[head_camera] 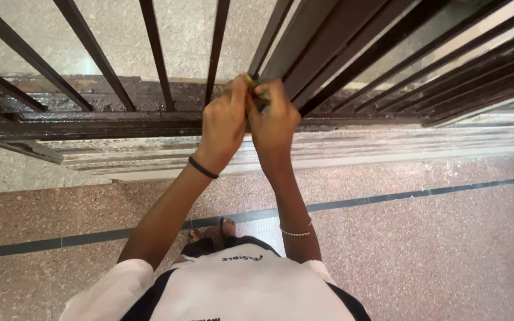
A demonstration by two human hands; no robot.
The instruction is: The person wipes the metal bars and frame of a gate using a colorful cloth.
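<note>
Both my hands are raised together against a dark metal barred gate point(120, 89). My left hand point(224, 122), with a black band at the wrist, and my right hand point(273, 122), with a thin bracelet lower on the forearm, close around a small yellowish object point(251, 82) at the gate's central upright. Most of that object is hidden by my fingers, so I cannot tell what it is. My white and dark shirt fills the bottom of the view.
The gate's bottom rail point(90, 126) runs across the view above a pale stone threshold point(358, 148). Speckled reddish terrazzo floor point(435, 238) with a dark inlaid strip point(423, 191) lies below. One sandalled foot point(224, 229) shows under my arms.
</note>
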